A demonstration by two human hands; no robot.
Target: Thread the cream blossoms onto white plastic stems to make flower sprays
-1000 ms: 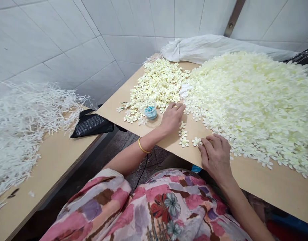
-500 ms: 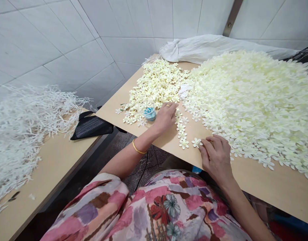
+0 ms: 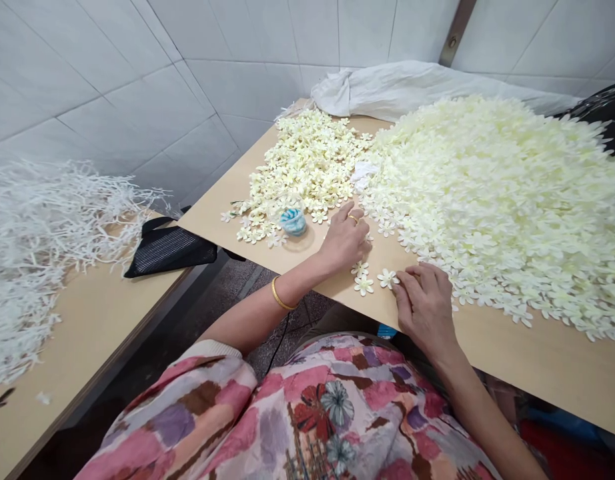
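Note:
My left hand (image 3: 345, 239) is over the table, fingers bent and partly apart, above a short row of loose white flowers (image 3: 363, 285); what lies under its fingertips is hidden. My right hand (image 3: 427, 303) pinches the edge of a single white flower (image 3: 387, 278) lying near the front edge. A small pile of pale yellow flowers (image 3: 312, 153) sits beyond my left hand, and a large heap of white flowers (image 3: 502, 200) fills the right side. Left of my left hand stands a small clear container with blue contents (image 3: 293, 221).
The wooden table (image 3: 537, 360) has its front edge by my body. A second table (image 3: 97, 327) at the left bears white branching stems (image 3: 52, 220) and a black mesh item (image 3: 170, 252). White cloth (image 3: 387, 90) lies along the wall.
My left hand has moved right and toward me, from beside the small pile to over the row of flowers. My right hand remains at the single flower. The view has shifted slightly.

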